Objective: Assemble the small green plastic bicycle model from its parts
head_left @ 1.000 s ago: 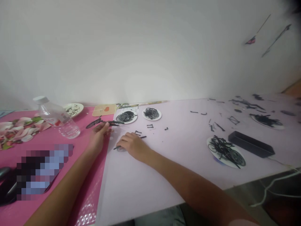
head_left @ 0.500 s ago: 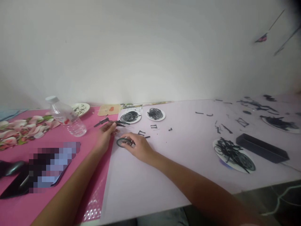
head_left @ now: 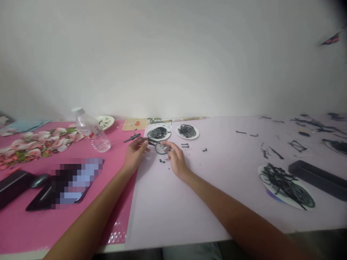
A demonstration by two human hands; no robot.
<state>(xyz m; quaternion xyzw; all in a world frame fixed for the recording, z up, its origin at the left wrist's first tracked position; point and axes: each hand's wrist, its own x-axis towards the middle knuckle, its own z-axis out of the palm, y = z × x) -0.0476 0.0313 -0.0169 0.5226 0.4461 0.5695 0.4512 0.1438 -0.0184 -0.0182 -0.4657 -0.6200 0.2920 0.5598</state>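
Observation:
My left hand (head_left: 135, 153) pinches a thin black model bicycle frame (head_left: 152, 142), with a dark bar-like part (head_left: 132, 138) jutting out to the left. Between the fingers of my right hand (head_left: 177, 160) is a small spoked wheel (head_left: 160, 148), held upright against the frame's right end. Whether the wheel is seated in the frame I cannot tell. Just below lies a small black bracket (head_left: 162, 161). A little rectangular black piece (head_left: 185, 145) and a tiny dark piece (head_left: 205, 150) rest to the right.
Behind my hands stand two white plates of black parts, the left plate (head_left: 168, 137) and the right plate (head_left: 197, 134). A larger plate (head_left: 261, 169) holds bicycle parts near a black tray (head_left: 317, 178). A bottle (head_left: 93, 131), petals (head_left: 51, 141) and a phone (head_left: 84, 180) lie left.
My right hand has brought the wheel up from the table to the frame in my left hand. The view has shifted slightly left.

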